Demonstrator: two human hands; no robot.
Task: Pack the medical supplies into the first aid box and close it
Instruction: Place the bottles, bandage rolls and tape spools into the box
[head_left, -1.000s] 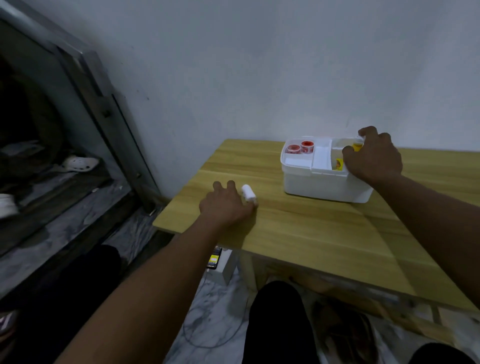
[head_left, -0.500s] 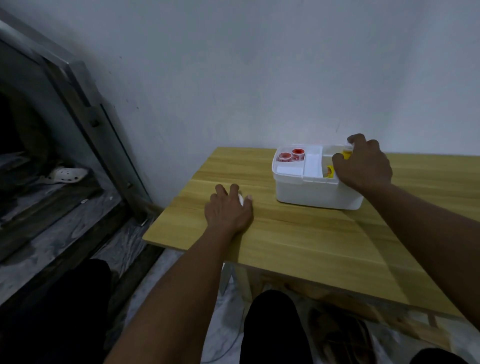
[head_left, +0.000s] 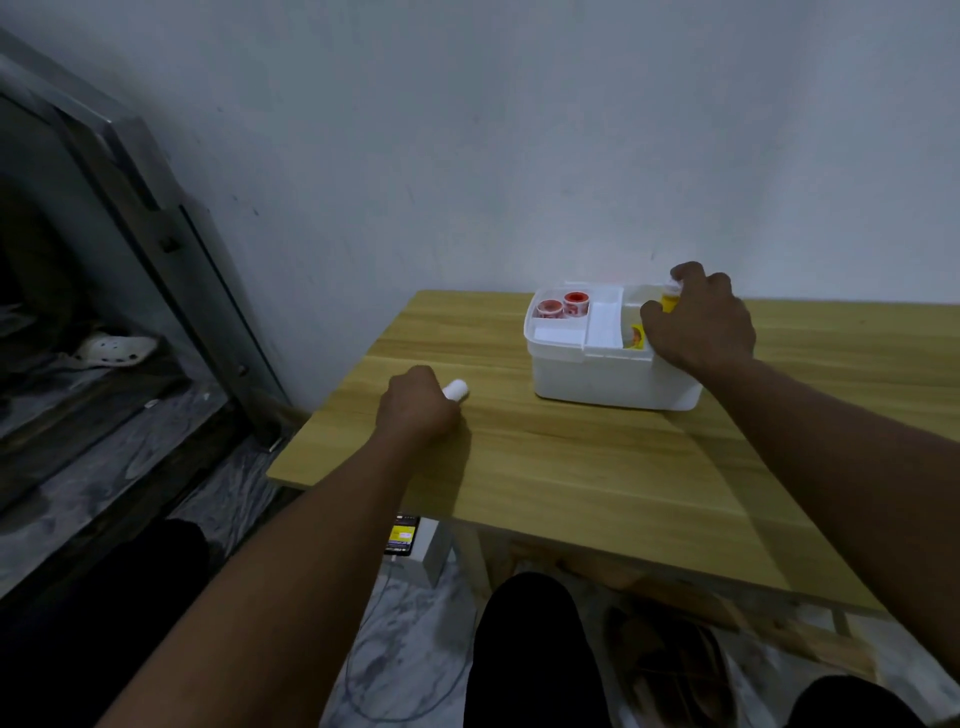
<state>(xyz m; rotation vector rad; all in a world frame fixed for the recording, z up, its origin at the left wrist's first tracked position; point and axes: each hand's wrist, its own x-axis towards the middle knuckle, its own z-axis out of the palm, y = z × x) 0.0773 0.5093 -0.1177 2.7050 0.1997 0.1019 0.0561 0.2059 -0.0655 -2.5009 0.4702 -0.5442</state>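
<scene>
Left hand (head_left: 415, 408) was curled round a small white roll (head_left: 456, 389) on the table (head_left: 571, 467), while right hand (head_left: 698, 322) gripped a yellow bottle (head_left: 670, 300) at the open box (head_left: 613, 379)'s right side. A loose grip could've sent that roll off the nearby table edge.

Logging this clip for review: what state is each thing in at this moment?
first aid box: open, no lid in view, standing on the table.
red tape rolls: packed in the box's left compartment.
white roll: outside the box, gripped by the left hand.
yellow bottle: white cap up, gripped by the right hand at the box's right compartment.
</scene>
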